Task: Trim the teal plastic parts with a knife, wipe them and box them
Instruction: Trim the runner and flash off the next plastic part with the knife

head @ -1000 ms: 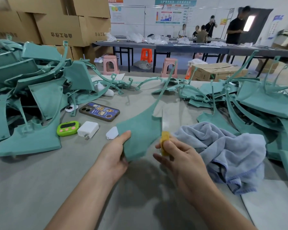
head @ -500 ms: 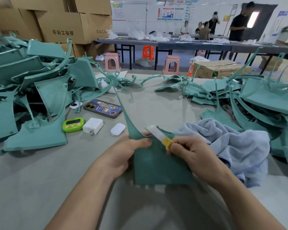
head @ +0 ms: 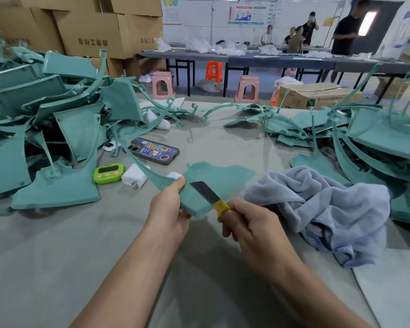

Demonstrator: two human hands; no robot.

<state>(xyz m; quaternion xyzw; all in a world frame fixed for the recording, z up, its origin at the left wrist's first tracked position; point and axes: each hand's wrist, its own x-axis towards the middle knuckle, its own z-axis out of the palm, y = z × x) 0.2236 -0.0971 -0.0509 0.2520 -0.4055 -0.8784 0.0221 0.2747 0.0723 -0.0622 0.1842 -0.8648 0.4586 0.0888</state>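
both hands work apart above the bench (head: 57,256): left hand (head: 169,210) pinches the teal part (head: 219,178) beside the towel (head: 322,209), right hand (head: 249,224) grips the knife (head: 210,194); it looks light, thin, springy, so hold near the cut edge.

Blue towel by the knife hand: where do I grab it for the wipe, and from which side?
Pinch the raised ridge of folds on the towel, coming from above and from its left. It lies crumpled in a heap, so the folds stand up, and teal parts crowd its far and right edges. The right hand holds the knife.
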